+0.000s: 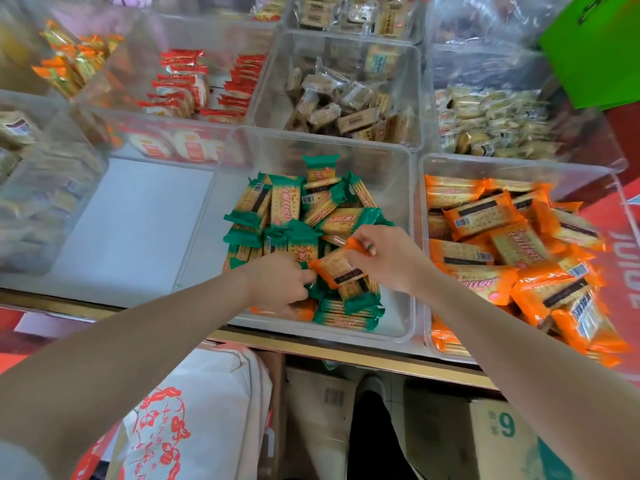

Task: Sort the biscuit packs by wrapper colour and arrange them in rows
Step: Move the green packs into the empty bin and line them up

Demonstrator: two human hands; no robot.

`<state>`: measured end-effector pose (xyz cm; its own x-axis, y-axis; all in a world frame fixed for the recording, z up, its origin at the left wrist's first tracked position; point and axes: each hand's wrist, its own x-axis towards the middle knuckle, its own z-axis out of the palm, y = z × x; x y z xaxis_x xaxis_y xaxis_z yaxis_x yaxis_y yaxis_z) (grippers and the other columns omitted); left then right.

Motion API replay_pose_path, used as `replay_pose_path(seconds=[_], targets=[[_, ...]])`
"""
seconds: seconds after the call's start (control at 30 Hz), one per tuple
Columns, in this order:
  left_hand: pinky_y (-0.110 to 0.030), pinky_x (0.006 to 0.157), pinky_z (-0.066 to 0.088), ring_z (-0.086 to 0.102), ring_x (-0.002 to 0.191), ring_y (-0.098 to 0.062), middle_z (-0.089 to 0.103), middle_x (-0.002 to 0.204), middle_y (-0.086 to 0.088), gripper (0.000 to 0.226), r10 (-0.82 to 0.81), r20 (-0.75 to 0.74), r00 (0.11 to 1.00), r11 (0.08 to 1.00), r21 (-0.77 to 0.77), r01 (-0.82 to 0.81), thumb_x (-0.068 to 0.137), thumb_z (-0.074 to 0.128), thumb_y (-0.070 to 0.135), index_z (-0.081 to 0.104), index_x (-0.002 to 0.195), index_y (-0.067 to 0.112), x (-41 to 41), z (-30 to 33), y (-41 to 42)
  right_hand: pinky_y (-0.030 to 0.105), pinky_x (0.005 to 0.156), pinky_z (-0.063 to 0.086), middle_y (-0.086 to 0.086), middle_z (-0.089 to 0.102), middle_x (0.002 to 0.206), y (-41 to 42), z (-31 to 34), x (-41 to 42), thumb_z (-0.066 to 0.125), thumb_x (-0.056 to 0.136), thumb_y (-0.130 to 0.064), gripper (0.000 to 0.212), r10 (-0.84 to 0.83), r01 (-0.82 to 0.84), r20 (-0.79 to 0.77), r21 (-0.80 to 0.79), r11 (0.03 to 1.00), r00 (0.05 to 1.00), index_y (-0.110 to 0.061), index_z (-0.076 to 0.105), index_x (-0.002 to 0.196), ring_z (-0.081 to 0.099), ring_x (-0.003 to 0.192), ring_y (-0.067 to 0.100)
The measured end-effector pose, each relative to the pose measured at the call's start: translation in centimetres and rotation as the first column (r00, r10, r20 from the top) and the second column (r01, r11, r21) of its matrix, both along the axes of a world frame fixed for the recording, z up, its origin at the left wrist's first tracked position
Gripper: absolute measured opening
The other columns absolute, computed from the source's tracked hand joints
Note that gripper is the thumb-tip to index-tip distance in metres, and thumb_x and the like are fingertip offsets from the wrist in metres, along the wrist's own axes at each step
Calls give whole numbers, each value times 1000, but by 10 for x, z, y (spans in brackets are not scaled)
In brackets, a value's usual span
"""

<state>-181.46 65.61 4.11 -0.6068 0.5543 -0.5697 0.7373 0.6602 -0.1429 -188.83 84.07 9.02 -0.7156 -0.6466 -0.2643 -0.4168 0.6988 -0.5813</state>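
A clear plastic bin point(398, 327) in front of me holds a heap of green-wrapped biscuit packs point(294, 216). One orange-wrapped pack point(341, 268) lies on top of the heap near its front. My right hand point(388, 258) pinches the far end of this orange pack between thumb and fingers. My left hand point(280, 285) has curled fingers at the pack's near left corner, reaching down among the green packs. Another orange pack point(304, 313) shows under my left hand. The bin to the right point(427, 168) is piled with orange-wrapped packs point(485, 216).
More clear bins behind hold red packs point(194, 84), brown packs point(346, 102) and pale packs point(485, 123). To the left is a bin with a bare white floor point(131, 223). A green sign point(599, 46) hangs at the top right. Cardboard boxes point(495, 438) and a white bag point(194, 410) sit below the shelf edge.
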Motion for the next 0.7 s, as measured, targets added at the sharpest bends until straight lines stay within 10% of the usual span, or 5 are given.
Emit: replay_pose_path(seconds=[0.33, 0.7], targets=[[-33, 62, 44, 60, 74, -26, 57, 104, -9, 31, 188, -159, 969, 982, 5, -189, 93, 47, 33, 65, 105, 11, 3, -3, 0, 35, 75, 53, 1, 63, 86, 16, 6, -2, 54, 90, -32, 18, -50, 45, -67, -72, 996, 997, -15, 59, 92, 60, 82, 16], [-32, 53, 35, 38, 54, -23, 45, 128, -18, 57, 58, 26, 998, 997, 58, -59, 95, 33, 6, 16, 146, 25, -2, 0, 17, 34, 74, 54, -2, 62, 90, 27, 8, 0, 52, 91, -34, 19, -31, 27, -111, -43, 999, 993, -19, 59, 99, 58, 82, 12]])
